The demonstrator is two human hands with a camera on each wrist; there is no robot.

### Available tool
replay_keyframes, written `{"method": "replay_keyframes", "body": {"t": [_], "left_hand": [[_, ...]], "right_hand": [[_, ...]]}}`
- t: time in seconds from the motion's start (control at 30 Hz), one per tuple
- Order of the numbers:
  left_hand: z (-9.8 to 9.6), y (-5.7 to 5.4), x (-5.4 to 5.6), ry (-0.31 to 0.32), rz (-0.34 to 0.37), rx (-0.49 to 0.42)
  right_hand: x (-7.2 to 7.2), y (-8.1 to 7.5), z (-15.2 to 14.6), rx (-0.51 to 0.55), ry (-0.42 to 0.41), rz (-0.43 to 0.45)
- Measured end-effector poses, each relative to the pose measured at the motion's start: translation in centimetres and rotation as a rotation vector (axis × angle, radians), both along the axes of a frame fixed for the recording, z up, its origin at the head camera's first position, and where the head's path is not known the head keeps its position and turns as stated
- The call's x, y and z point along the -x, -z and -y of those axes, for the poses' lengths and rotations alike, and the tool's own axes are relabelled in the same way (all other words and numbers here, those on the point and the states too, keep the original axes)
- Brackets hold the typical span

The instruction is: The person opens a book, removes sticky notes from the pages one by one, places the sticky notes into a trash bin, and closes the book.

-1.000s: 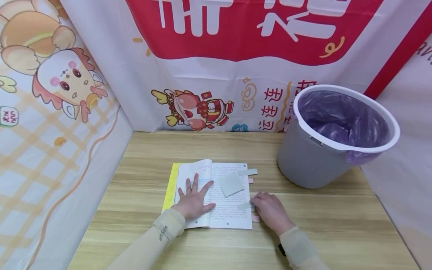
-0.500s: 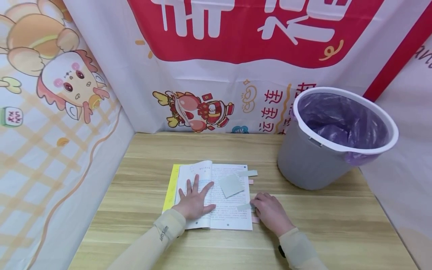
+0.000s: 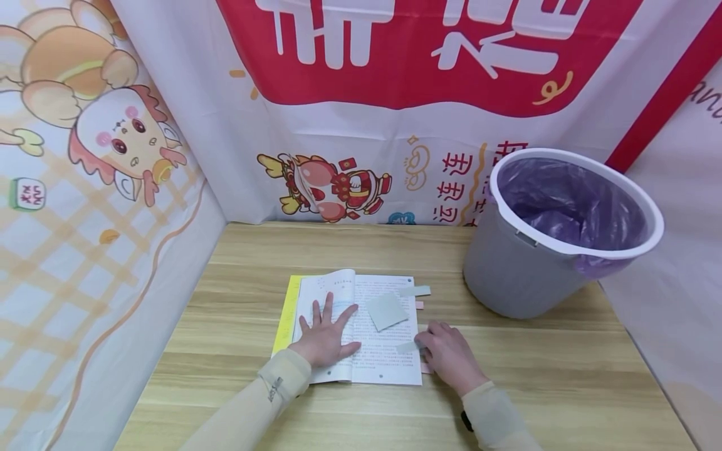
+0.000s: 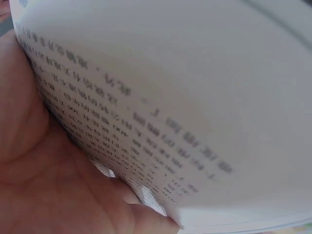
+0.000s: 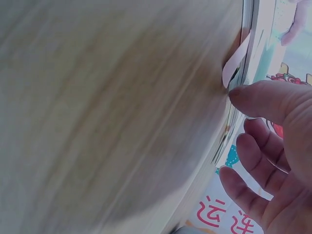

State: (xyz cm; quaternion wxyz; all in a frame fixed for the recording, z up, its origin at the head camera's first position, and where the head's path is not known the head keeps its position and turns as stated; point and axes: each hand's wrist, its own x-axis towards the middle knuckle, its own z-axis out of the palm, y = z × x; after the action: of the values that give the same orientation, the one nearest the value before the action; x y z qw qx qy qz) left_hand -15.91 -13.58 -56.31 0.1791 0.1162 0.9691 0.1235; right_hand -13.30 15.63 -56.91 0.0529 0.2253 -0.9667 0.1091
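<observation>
An open book (image 3: 383,368) lies on the wooden table, its yellow edge showing at the left. My left hand (image 3: 323,341) rests spread on the left page, whose print is close up in the left wrist view. At the right page's outer edge, my right hand (image 3: 451,357) pinches a pale green sticky tab (image 3: 407,347); the index fingertip is hidden in the right wrist view. Nearby, a pink tab (image 3: 427,368) sticks out, curled in the right wrist view. Higher on that page are a pale green square sticky-note pad (image 3: 388,311), another green tab (image 3: 415,290) and a small pink tab (image 3: 420,305).
A grey waste bin (image 3: 507,275) with a white rim and purple liner stands at the table's right rear. Printed cloth (image 3: 338,119) hangs behind the table and along both sides. Bare wood (image 3: 361,247) lies between the book and the back cloth.
My right hand has shifted slightly left along the book's edge, covering more of the green tab. My left hand stays in place on the page. The head view has tilted slightly.
</observation>
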Motion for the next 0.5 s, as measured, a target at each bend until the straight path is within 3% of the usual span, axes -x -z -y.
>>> {"method": "replay_keyframes", "body": {"t": [0.37, 0.5], "left_hand": [[-0.06, -0.06, 0.02, 0.006, 0.002, -0.004], [-0.03, -0.14, -0.03, 0.010, -0.007, -0.006]], "right_hand": [[0.07, -0.06, -0.62, 0.082, 0.058, 0.026], [0.08, -0.14, -0.51, 0.070, 0.028, 0.046]]}}
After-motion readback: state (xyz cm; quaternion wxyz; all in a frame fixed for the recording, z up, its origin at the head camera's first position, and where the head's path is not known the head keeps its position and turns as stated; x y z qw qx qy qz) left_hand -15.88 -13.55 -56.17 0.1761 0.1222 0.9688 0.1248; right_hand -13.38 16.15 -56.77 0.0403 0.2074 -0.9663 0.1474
